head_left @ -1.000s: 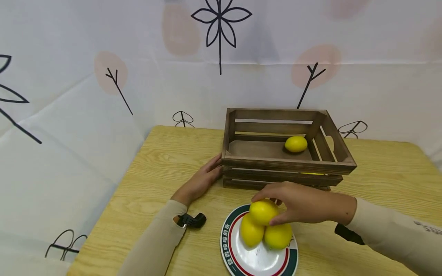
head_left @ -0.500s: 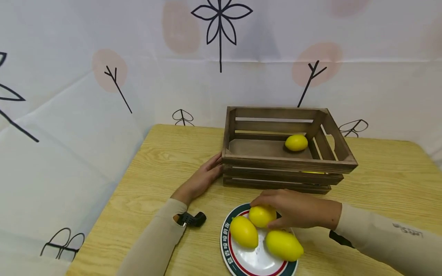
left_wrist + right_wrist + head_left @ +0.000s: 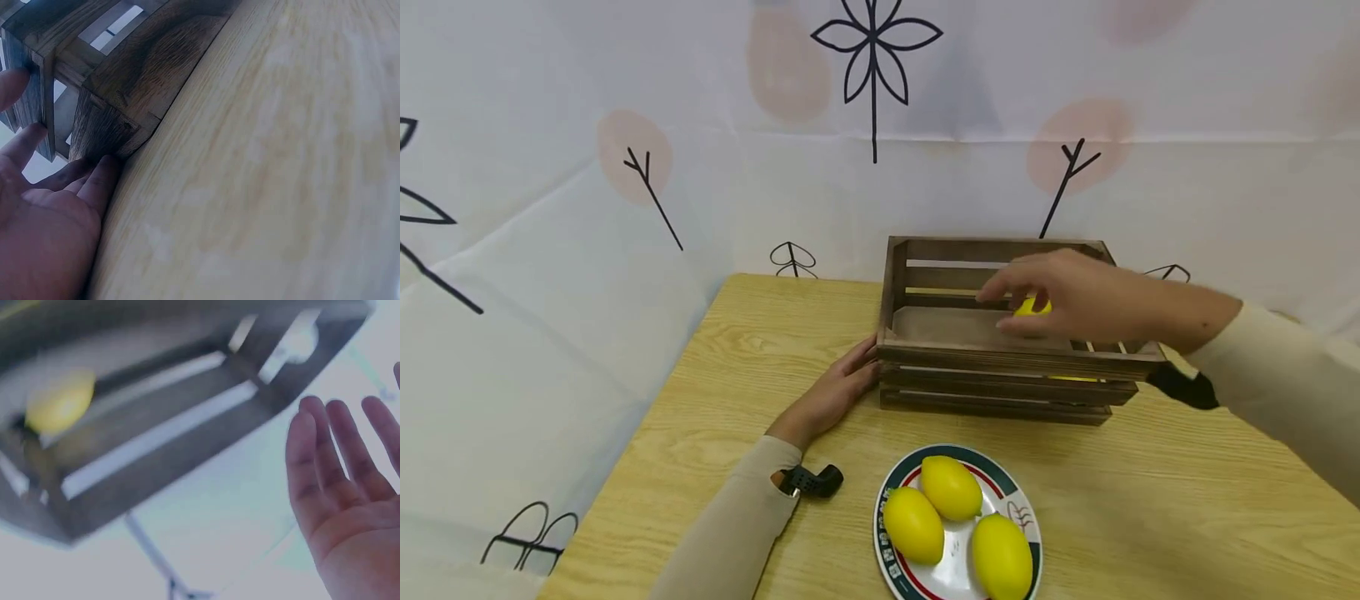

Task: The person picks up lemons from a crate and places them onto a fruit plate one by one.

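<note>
My right hand (image 3: 1075,296) hovers over the wooden crate (image 3: 992,358), fingers spread and holding nothing. In the right wrist view its fingers (image 3: 300,456) look straight, apart from the crate. Partly hidden behind that hand in the head view, a yellow lemon (image 3: 1028,308) lies inside the crate; the right wrist view shows this lemon (image 3: 59,403) more fully, though blurred. With extended fingers, my left hand (image 3: 835,392) touches the crate's left end, low by the table (image 3: 250,156). Three lemons (image 3: 951,489) rest apart from one another on a round plate (image 3: 942,575).
A bit of yellow (image 3: 1075,379) shows through the crate's lower front slats. Behind the table hangs a white cloth (image 3: 700,83) with line-drawn plants. The plate stands in front of the crate.
My right hand has let go of the lemon at the back of the plate and moved up over the crate. The plate's lemons have spread apart. My left hand stays at the crate.
</note>
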A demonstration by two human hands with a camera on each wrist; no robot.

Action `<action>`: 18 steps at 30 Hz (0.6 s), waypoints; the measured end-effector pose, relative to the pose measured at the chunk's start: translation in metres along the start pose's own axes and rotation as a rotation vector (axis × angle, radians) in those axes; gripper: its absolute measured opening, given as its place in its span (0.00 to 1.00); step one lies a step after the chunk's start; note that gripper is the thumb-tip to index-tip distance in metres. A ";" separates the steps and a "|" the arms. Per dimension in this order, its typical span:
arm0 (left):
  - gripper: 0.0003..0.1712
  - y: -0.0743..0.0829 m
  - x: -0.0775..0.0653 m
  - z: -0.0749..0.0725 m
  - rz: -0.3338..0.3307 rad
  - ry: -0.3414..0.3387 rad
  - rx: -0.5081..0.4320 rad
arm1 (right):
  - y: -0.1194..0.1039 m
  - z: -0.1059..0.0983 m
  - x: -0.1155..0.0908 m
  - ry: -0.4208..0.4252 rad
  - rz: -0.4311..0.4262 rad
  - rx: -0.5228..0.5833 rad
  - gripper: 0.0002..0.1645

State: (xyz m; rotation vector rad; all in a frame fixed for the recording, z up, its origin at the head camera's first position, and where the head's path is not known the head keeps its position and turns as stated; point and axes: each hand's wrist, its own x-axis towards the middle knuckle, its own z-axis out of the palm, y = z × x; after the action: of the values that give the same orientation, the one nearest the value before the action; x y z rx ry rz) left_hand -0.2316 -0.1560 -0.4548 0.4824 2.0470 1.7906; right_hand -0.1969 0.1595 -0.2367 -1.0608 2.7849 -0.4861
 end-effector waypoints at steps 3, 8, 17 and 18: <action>0.31 -0.003 -0.001 -0.002 -0.003 0.000 -0.008 | 0.025 -0.014 0.021 -0.063 0.089 -0.002 0.21; 0.32 -0.006 -0.003 -0.004 -0.004 -0.004 -0.005 | 0.071 -0.012 0.048 -0.195 0.160 -0.036 0.24; 0.31 -0.005 0.001 -0.005 -0.003 -0.001 0.009 | 0.118 0.003 0.070 -0.397 0.222 -0.069 0.28; 0.31 -0.004 0.002 -0.005 -0.002 -0.001 0.006 | 0.121 0.004 0.071 -0.427 0.213 -0.081 0.27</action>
State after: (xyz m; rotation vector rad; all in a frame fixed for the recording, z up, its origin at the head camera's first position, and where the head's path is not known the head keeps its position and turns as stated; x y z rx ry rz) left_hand -0.2355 -0.1601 -0.4584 0.4824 2.0523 1.7832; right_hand -0.3250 0.1960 -0.2810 -0.7592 2.5080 -0.1040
